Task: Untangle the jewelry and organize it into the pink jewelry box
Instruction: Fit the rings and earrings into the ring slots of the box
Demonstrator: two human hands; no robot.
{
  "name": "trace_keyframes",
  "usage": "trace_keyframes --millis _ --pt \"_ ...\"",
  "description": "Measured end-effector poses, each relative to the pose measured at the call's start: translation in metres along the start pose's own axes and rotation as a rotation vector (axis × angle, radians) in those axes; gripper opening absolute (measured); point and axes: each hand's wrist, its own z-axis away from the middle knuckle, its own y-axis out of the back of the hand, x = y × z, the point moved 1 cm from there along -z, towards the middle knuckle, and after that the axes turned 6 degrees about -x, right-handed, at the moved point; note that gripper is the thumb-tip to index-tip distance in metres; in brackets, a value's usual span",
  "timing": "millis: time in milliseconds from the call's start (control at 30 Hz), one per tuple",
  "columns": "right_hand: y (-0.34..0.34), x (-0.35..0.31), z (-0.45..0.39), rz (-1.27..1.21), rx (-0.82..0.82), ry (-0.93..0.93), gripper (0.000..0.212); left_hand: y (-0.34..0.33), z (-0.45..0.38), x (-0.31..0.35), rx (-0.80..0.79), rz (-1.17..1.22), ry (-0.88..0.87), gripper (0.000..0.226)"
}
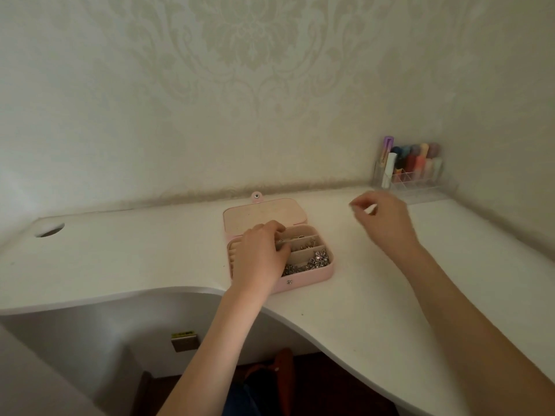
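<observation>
Pink jewelry box (303, 281) under left hand (260, 256)

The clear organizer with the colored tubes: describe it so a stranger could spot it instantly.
Follow the white desk to its far right corner, where it meets the wall. There stands a clear organizer holding upright colored tubes. It is the only see-through container, well apart from the pink jewelry box.

Dim soft light, blurry, wide-angle edge distortion.
</observation>
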Motion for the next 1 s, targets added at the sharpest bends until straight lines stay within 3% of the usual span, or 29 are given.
trace_keyframes --millis 100,233,333,533,700,800,867,933,1000 --pt "0.022 0.041 -0.005 0.118 0.118 -0.164 0.024 0.001 0.000 0.002 -0.026 0.032 0.014 0.022" --pt "0.033 0.083 -0.006 0.150 -0.023 -0.246 0.031 0.006 0.001 0.004 -0.024 0.040 -0.012 0.020" --pt "0.027 0.087 -0.005 0.316 -0.140 -0.193 0.031 0.009 0.001 0.005 -0.043 0.092 -0.025 0.017" --pt "0.019 0.085 -0.004 0.502 -0.113 -0.026 0.029 0.009 -0.002 0.004 -0.067 0.055 -0.042 0.020" --pt "0.018 0.079 -0.002 0.543 -0.087 -0.009 0.023 0.014 -0.016 0.004 -0.227 0.001 -0.036 0.019" --pt "0.017 0.062 -0.001 0.454 -0.008 0.047 0.023 0.014 -0.019 0.004 -0.237 -0.030 -0.078 0.019" --pt "0.013 0.035 -0.002 0.262 0.020 0.156 0.020 0.013 -0.020 0.003 -0.237 -0.049 -0.092 0.019" --pt "0.004 0.000 0.002 0.052 -0.082 0.262 0.017 0.010 -0.022 -0.001 -0.260 -0.051 -0.100 0.019" --pt "-0.011 -0.025 0.008 0.013 -0.244 0.313 0.017 0.010 -0.025 -0.008 -0.292 -0.027 -0.097 0.015"
